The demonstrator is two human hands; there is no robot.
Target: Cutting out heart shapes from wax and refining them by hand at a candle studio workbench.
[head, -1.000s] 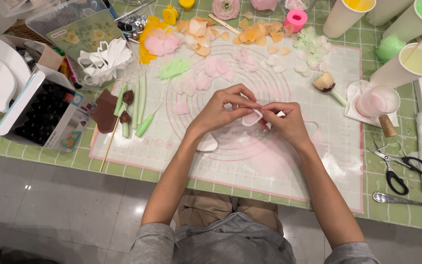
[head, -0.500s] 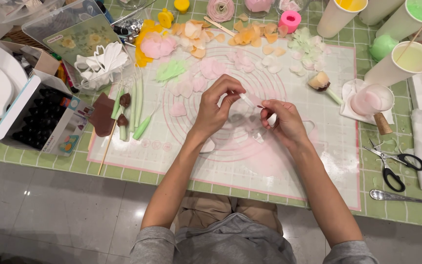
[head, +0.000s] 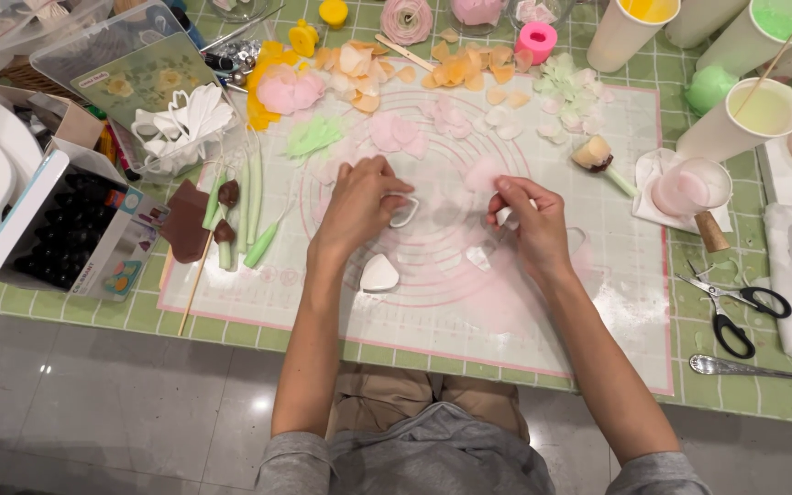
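- Left hand [head: 359, 203] on the white mat [head: 598, 275], grip closed on a small white teardrop cutter [head: 404, 213], half hidden by fingers.
- Right hand [head: 529, 220] just right of the cutter, grip pinching a small white piece [head: 507, 217], shape hard to make out.
- Second white cutter [head: 379, 273] just below the first.

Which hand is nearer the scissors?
Right. The right hand is on the mat, left of the scissors in the picture; the left hand lies further off, beyond the right hand.
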